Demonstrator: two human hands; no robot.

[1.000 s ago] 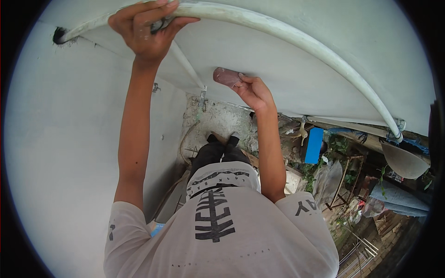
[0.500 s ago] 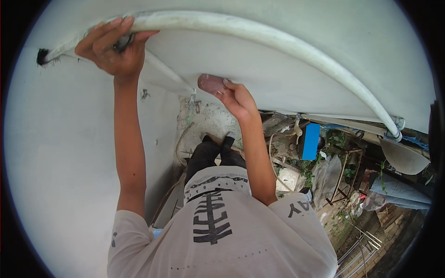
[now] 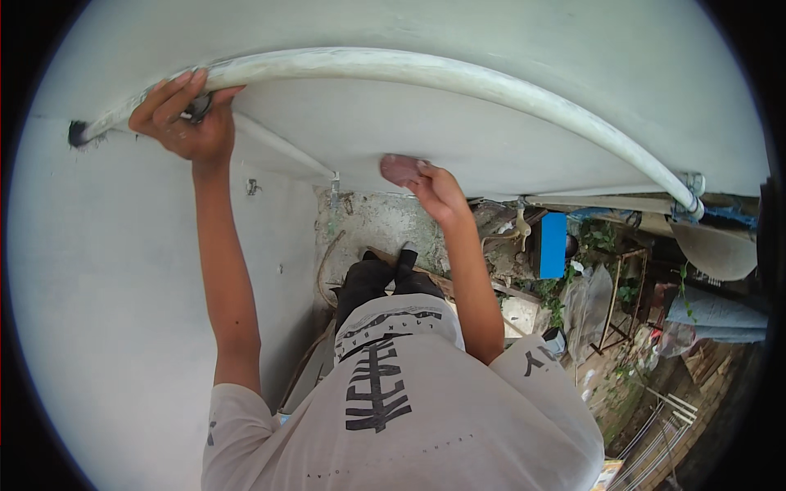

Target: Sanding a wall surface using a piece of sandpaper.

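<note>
My left hand [image 3: 187,123] reaches up at the upper left, its fingers curled over a white pipe [image 3: 409,69] that runs along the wall. A small dark round thing shows in the gap between thumb and fingers; its kind I cannot make out. Lower down, near the middle, my right hand [image 3: 442,195] pinches a worn reddish-brown piece of sandpaper [image 3: 400,169] by its right end. The sandpaper lies at the pale wall [image 3: 508,135] below the pipe; whether it presses on the surface I cannot tell.
A thinner white pipe [image 3: 282,147] runs down the corner. At left, the side wall has a dark hole [image 3: 78,133] where the thick pipe enters. A tap [image 3: 522,225], a blue box [image 3: 551,245], plastic sheeting [image 3: 587,307] and a metal frame [image 3: 618,299] are at right.
My right hand has moved the sandpaper rightward along the wall. My left hand stays on the pipe. The whole view has shifted, so the pipe sits lower in the picture.
</note>
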